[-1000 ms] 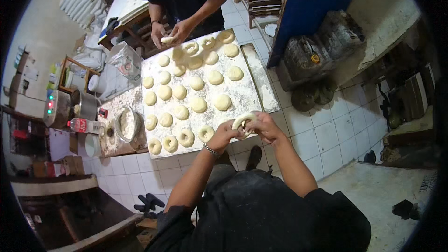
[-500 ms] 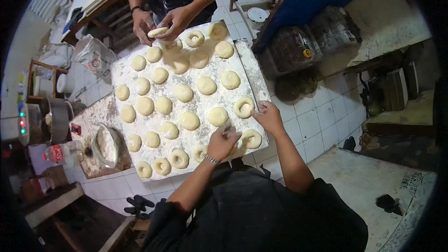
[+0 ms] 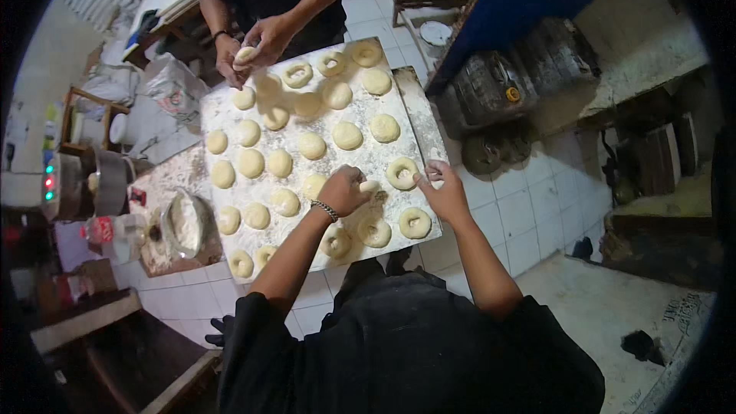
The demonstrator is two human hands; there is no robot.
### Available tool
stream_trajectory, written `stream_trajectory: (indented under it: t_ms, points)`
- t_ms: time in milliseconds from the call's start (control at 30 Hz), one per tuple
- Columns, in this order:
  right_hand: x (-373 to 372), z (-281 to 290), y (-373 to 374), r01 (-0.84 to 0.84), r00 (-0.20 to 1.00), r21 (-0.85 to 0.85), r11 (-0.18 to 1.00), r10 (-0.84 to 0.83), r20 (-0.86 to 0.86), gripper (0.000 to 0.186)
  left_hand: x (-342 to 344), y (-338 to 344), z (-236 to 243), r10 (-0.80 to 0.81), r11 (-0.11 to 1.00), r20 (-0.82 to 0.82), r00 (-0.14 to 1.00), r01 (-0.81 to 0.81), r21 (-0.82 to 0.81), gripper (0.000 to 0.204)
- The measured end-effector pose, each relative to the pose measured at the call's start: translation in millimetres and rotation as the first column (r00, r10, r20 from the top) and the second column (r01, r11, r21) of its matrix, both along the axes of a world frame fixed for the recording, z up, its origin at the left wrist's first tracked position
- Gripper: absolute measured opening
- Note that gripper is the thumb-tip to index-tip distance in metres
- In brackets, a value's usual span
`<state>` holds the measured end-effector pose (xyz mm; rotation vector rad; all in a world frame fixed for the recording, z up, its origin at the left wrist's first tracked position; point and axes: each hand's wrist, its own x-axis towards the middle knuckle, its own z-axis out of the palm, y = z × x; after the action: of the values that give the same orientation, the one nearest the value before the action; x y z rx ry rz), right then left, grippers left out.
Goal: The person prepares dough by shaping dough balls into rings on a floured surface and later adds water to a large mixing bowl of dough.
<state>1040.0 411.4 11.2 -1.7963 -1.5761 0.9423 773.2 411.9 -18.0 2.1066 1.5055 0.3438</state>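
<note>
Pale dough pieces, round balls and rings, lie in rows on a floured board [image 3: 303, 211]. My left hand [image 3: 343, 193] is closed around a dough ball [image 3: 369, 185], most of which it hides. My right hand [image 3: 445, 190] is at the board's right edge, its thumb tip at the rim of a dough ring [image 3: 402, 173] and its fingers apart. Nearer me lie more dough rings, one at the right [image 3: 415, 223] and one beside it [image 3: 374, 231]. Flour dusts my fingers.
Across the board, a co-worker's hands [image 3: 264, 40] hold a dough piece [image 3: 245, 55]. At left, a metal bowl of flour [image 3: 185, 224] stands on a side board, near a plastic bottle [image 3: 115, 234]. Dark jerrycans [image 3: 491, 80] stand at the right.
My left hand has moved up and left and closed around the dough ball. My right hand stays by the ring. The co-worker's hands have shifted slightly.
</note>
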Motion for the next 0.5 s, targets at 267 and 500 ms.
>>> stream_trajectory:
  t_ms: [267,500]
  points:
    - [-18,25,-26,-0.569,0.621,-0.184,0.802,0.272,-0.735,0.038,51,-88,90,0.726,0.675,0.635,0.263,-0.094,-0.732,0.031]
    - [-43,36,-85,-0.663,0.595,-0.12,0.739,0.424,-0.682,0.04,32,-170,93,0.702,0.699,0.59,0.398,-0.231,-0.676,0.033]
